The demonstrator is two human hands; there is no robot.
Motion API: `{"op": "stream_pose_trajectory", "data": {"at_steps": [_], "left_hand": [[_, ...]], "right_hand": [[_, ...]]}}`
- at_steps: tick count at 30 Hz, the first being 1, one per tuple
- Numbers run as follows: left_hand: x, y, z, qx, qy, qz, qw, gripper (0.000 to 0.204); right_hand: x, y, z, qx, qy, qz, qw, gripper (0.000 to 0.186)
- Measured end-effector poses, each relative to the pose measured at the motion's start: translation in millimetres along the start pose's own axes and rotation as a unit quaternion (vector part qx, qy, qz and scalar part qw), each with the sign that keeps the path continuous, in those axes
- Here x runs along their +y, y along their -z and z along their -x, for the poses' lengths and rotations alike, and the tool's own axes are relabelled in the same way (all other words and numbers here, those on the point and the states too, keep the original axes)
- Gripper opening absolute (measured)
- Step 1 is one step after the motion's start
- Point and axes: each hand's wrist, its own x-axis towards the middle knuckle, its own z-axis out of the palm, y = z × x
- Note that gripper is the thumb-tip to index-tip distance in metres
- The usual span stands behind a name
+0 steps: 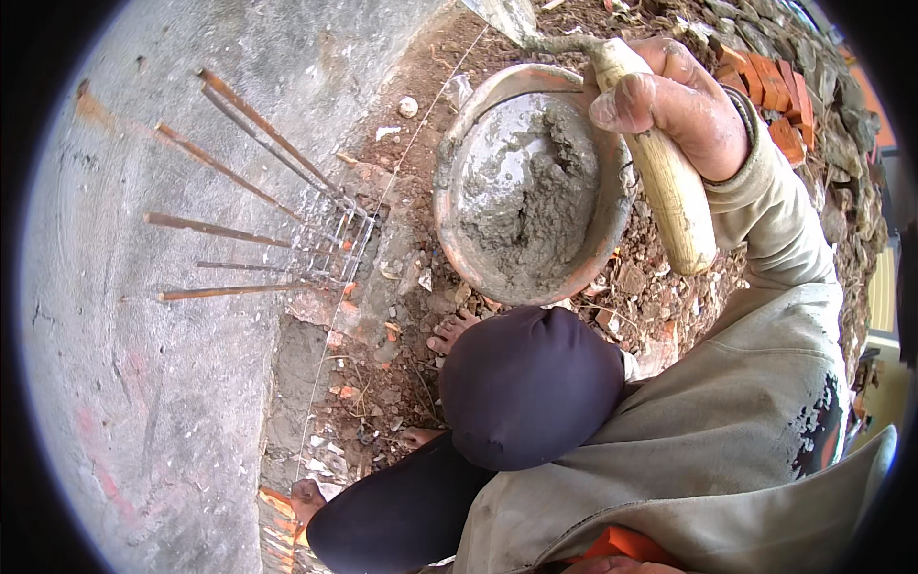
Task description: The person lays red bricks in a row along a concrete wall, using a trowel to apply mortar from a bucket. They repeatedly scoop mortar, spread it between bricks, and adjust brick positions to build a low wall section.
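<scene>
My right hand (674,105) is closed around the pale wooden handle of a trowel (669,196). Its metal neck runs left over the far rim of a round mortar bowl (457,225), and part of its blade is cut off at the top edge. Wet grey mortar (540,206) lies in the bowl, smooth and watery on the left, lumpy on the right. At the bottom edge, a sliver of skin, seemingly my left hand (622,567), shows against an orange-red, flat-sided piece (631,543) like a brick. Its fingers are hidden, so the grip cannot be made out.
Rusty steel bars (225,230) stick out on the left in front of a grey cement wall (124,354). A thin string (409,148) runs beside the wall. Red bricks (770,86) are piled at the far right, and rubble covers the ground. My dark-clad knee (531,387) is close below the bowl.
</scene>
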Motion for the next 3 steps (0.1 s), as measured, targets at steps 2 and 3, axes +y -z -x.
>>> {"op": "stream_pose_trajectory", "data": {"at_steps": [2, 3], "left_hand": [[67, -4, -1, 0.063, -0.063, -0.159, 0.983, 0.008], [132, -5, 6, 0.045, -0.017, -0.208, 0.977, 0.005]], "right_hand": [[16, 14, 17, 0.052, 0.001, 0.0, 0.999, 0.025], [23, 19, 21, 0.06, -0.006, -0.007, 0.998, 0.025]]}}
